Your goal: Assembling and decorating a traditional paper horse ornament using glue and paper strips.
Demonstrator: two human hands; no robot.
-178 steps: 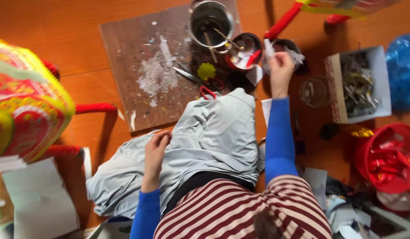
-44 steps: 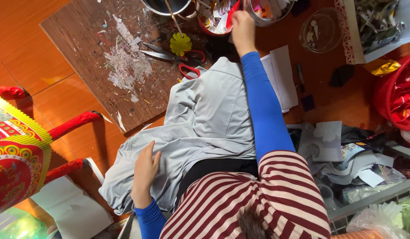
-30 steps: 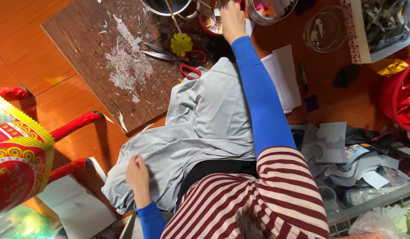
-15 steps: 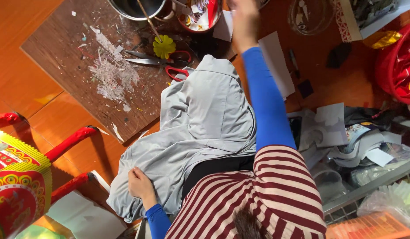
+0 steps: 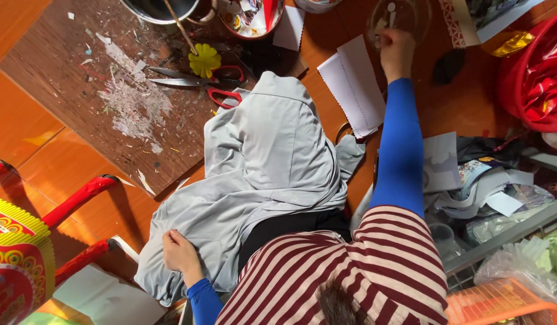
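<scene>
Right hand point(image 5: 397, 53) has swung rightward off the red cup point(image 5: 254, 15) onto the clear glass bowl point(image 5: 399, 15), fingers curled at its near rim; whether they hold anything, can't tell. Bowl sits just beyond that hand, right of the white paper sheets point(image 5: 353, 84). Left hand point(image 5: 181, 256) rests loosely closed on the grey cloth point(image 5: 260, 162), well away from the bowl.

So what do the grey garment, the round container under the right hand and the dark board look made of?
Grey garment: soft matte fabric, judging by its folds and creases. Round container: clear plastic or glass, hard to say, since the floor shows through it. Dark board: looks like wood or laminate with visible grain, scuffed and flecked with scraps.
</scene>
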